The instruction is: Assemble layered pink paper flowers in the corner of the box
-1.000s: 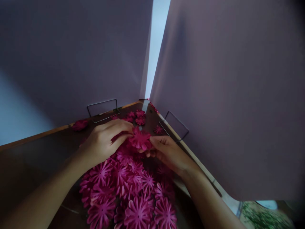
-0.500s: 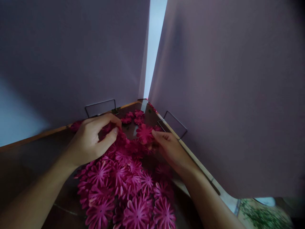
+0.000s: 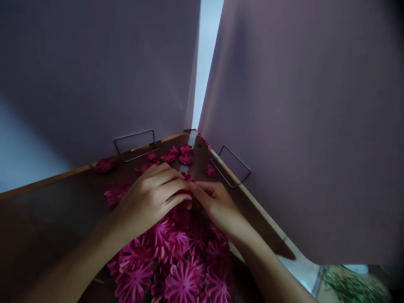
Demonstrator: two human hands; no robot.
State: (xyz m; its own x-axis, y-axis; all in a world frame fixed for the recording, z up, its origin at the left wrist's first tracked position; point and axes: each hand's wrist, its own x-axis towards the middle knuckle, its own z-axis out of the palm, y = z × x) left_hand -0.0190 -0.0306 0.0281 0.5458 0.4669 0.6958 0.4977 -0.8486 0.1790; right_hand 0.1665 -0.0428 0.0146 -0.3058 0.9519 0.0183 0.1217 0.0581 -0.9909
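Note:
My left hand and my right hand meet at the fingertips above the far part of a heap of magenta artificial flower pieces. Between them a magenta flower piece partly shows, mostly covered by the fingers. The right thumb and forefinger are pinched at its edge. My left fingers are curled over it from the other side; whether they grip it too, or something else, is hidden. The heaped pieces are flat, many-petalled rounds, some with a small dark hole in the middle.
Loose flower pieces lie towards the far corner of the dark tabletop. Two tall grey panels rise along its edges, with wire stands at their feet. Green foliage lies at lower right.
My left hand has moved right and now meets the right hand. The flower piece that my right hand held out in plain sight is now mostly covered by the fingers.

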